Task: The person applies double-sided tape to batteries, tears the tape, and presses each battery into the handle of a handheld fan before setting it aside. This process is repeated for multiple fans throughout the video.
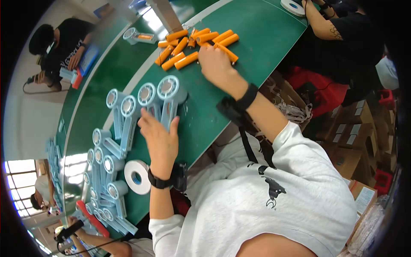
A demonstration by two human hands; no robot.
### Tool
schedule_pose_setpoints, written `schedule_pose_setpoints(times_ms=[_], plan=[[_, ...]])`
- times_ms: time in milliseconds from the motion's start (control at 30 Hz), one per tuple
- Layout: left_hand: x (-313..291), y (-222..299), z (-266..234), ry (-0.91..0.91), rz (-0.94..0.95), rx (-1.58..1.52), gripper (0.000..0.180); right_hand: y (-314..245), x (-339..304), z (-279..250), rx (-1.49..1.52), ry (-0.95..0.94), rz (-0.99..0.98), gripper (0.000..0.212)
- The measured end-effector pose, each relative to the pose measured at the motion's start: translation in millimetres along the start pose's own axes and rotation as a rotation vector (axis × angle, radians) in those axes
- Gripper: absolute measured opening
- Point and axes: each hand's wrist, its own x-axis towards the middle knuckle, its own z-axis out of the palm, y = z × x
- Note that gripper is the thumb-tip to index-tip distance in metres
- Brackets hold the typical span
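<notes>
While a co-worker in black point(70, 51) sits across on the far left holding a pale blue part and some corded tool, the stuff on this side starts with a messy bunch of light-blue fan bodies point(112, 164), round heads and long handles, piled at the left end of the green tabletop point(205, 103). Just beside them, close to the near edge, there's a white roll point(130, 173) lying flat, hole facing up. One lone fan body point(132, 35) lies out toward the far edge, with something orange showing in its handle. Four more fan bodies point(147, 94) sit nearer the middle, heads pointing toward the far side, and the left hand point(160, 139) is right at their handles, fingers spread and thumb well apart from the rest; can't tell if it's actually touching any of them. Further right is a loose heap of orange cells point(180, 46), away from the near edge, and the right hand point(215, 64) is down at the heap's near side with its fingers curled. Tips are hidden, so I honestly can't tell if they're clamped on a cell. Off the near edge there's a tangle of pale strips point(295, 112), and another co-worker point(342, 43) in dark clothes is over at the right end, by a second white roll point(286, 4)
</notes>
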Motion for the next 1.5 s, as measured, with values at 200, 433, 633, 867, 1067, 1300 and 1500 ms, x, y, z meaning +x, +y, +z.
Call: schedule_pose_setpoints(times_ms=[200, 433, 633, 867, 1067, 1300, 1500], plan=[[-8.6, -29.0, -44.5, -0.111, 0.113, -0.244, 0.067, 40.2, -32.9, -52.3, 1.181, -0.398, 0.066, 0.040], [-99.3, -93.1, -76.3, -0.275, -0.075, 0.198, 0.061, 49.4, -107.9, -83.8, 1.931, -0.623, 0.259, 0.050], [-129.4, -98.8, -49.9, 0.055, 0.122, 0.257, 0.052, -43.6, -124.4, -109.4, 1.528, -1.167, -0.206, 0.057], [-129.0, -105.1, -44.6, 0.180, 0.003, -0.039, 0.046, -106.2, -125.2, -70.0, 1.397, -0.925, -0.321, 0.045], [-158.0, -95.5, -53.1, -0.045, -0.245, 0.146, 0.044, -139.2, -150.0, -68.3, 0.946, -0.908, -0.580, 0.038], [-178.0, -81.2, -96.4, -0.393, -0.295, -0.428, 0.048, -113.6, -135.0, -86.8, 1.125, -0.966, -0.730, 0.023], [-124.0, -46.2, -46.3, -0.288, -0.023, -0.708, 0.052, -41.1, -104.3, -132.9, 1.422, -0.820, -0.453, 0.013]])
